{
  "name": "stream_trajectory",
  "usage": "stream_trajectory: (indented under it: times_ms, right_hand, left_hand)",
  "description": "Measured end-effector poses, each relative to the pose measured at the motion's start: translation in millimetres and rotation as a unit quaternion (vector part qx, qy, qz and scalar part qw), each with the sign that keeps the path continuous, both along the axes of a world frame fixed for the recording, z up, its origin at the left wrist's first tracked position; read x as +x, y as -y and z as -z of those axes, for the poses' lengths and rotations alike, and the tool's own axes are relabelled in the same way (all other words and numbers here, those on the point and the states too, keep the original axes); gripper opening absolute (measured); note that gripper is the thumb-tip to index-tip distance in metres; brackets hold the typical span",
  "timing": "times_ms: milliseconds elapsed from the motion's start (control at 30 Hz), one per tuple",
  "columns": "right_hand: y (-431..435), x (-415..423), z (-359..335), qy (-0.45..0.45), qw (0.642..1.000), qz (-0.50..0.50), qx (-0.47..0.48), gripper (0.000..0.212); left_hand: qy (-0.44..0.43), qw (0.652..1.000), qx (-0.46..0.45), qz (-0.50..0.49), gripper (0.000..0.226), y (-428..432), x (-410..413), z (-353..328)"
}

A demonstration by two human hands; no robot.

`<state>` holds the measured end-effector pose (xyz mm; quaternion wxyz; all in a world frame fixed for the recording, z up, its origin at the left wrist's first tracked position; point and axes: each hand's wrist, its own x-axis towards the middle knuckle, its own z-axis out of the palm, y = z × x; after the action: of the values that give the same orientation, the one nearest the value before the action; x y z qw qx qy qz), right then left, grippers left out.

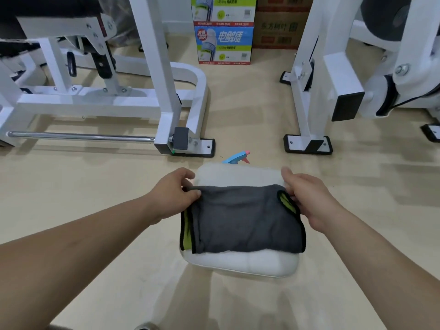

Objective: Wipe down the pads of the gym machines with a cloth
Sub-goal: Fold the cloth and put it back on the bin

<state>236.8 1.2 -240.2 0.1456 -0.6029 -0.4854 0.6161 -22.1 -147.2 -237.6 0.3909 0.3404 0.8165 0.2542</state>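
A grey cloth with black trim and a lime-green underside lies folded across a white pad in front of me. My left hand pinches the cloth's far left corner between thumb and fingers. My right hand grips the far right corner, where the green side shows. The far strip of the white pad shows bare beyond the cloth's edge.
A blue spray bottle with a pink nozzle lies on the floor just past the pad. White machine frames stand at left and right, with a chrome bar low at left. Stacked cartons sit at the back.
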Motion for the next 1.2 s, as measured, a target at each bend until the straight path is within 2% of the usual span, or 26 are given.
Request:
stream_trajectory:
  times_ms: [67,167,267,333,400,433,533,600,667,767,933,1067,1133,1200]
  right_hand:
    - [6.3,-1.9,0.5,0.021,0.998,-0.052,0.024,0.043]
    - [13.6,-6.0,9.3,0.125,0.976,-0.131,0.125,0.052]
    - [9.6,-6.9,14.4,0.153,0.96,-0.091,0.218,0.04]
    - [3.7,-2.6,16.5,0.146,0.957,-0.033,0.247,0.038]
    - [-1.1,1.9,20.2,0.161,0.955,-0.014,0.248,0.039]
    - [-1.5,4.0,22.0,0.181,0.954,-0.043,0.236,0.044]
    - [2.9,4.6,26.1,0.244,0.932,-0.2,0.179,0.065]
    - [5.2,0.9,25.2,0.283,0.899,-0.248,0.224,0.055]
    - [6.8,-2.1,22.9,0.301,0.883,-0.24,0.267,0.032]
    - [12.8,-8.9,21.1,0.315,0.87,-0.268,0.269,0.023]
    - [17.8,-12.5,13.4,0.248,0.89,-0.27,0.272,0.017]
    - [18.1,-9.8,13.3,0.168,0.934,-0.213,0.233,0.014]
    - [15.9,-7.6,11.7,0.131,0.956,-0.163,0.207,0.013]
    - [14.0,-6.8,11.0,0.107,0.971,-0.12,0.176,0.018]
  left_hand:
    - [-0.019,0.999,-0.038,0.026,0.046,3.1,1.1,7.5]
    - [-0.067,0.994,-0.055,0.061,0.053,5.8,4.2,18.4]
    - [-0.09,0.992,-0.079,0.048,0.066,5.1,1.2,24.6]
    - [-0.048,0.993,-0.109,0.018,0.068,3.7,-4.3,25.9]
    - [-0.025,0.99,-0.136,0.019,0.064,3.4,-6.6,23.0]
    - [-0.038,0.987,-0.152,0.039,0.064,2.6,-5.6,22.4]
    - [-0.174,0.959,-0.192,0.117,0.064,-2.1,2.4,20.6]
    - [-0.239,0.938,-0.2,0.151,0.064,-3.7,7.0,18.5]
    - [-0.247,0.938,-0.193,0.15,0.062,-3.9,8.8,16.9]
    - [-0.255,0.943,-0.156,0.149,0.054,-1.1,11.2,19.8]
    - [-0.19,0.965,-0.115,0.139,0.032,2.9,18.5,24.4]
    - [-0.249,0.949,-0.052,0.184,0.015,-0.8,26.6,16.2]
    - [-0.196,0.968,0.001,0.155,0.012,-4.7,28.0,5.4]
    - [-0.116,0.99,0.046,0.07,0.012,-7.8,23.0,-3.3]
